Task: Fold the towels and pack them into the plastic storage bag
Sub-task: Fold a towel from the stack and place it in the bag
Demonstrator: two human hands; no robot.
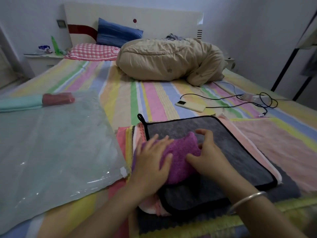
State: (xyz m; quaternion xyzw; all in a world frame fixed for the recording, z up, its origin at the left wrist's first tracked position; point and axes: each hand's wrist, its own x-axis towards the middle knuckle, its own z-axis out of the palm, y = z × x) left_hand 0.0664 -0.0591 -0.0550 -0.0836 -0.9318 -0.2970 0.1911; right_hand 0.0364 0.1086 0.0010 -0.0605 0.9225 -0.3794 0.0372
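Head view: a folded purple towel (180, 152) lies on a black-edged grey towel (236, 152) close to the near edge of the bed (120, 93). The left hand (152, 158) presses flat on it, fingers straight. The right hand (209, 157) curls its fingers round the towel's right side. The plastic storage bag (51, 143) lies flat by the bed's left edge.
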